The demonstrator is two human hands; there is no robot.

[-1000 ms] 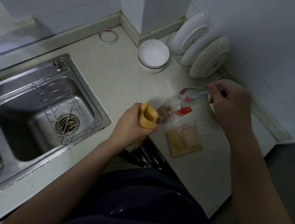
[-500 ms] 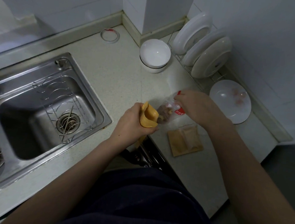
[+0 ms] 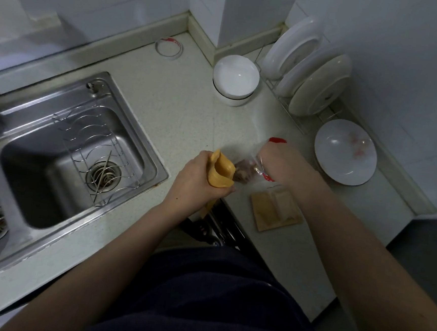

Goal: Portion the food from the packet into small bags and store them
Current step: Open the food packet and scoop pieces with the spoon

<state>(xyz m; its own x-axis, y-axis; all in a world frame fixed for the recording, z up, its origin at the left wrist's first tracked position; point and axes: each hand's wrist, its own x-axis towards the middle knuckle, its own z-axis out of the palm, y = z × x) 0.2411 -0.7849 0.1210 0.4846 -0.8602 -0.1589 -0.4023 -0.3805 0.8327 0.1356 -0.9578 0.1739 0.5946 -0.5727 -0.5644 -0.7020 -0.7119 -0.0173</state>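
Yellow packet [image 3: 220, 172] gripped upright in my left hand [image 3: 197, 179], mouth up to keep the food in.
My right hand [image 3: 278, 162] pinches one clear small bag [image 3: 248, 169] just right of it, brown food showing inside; one flat brown packet [image 3: 275, 210] lies near right; three plates stand racked far right, a fourth [image 3: 345, 152] lies flat; one bowl stack [image 3: 235, 79].

Bare pale speckled countertop [image 3: 164, 102] lies open between the stainless steel sink [image 3: 62, 151] and the stacked white bowls [image 3: 235, 81]. To the right, a wire rack of upright white plates [image 3: 310, 73] and a flat white plate [image 3: 345, 152] crowd the wall. A flat tan paper packet [image 3: 274, 209] occupies the near counter edge.
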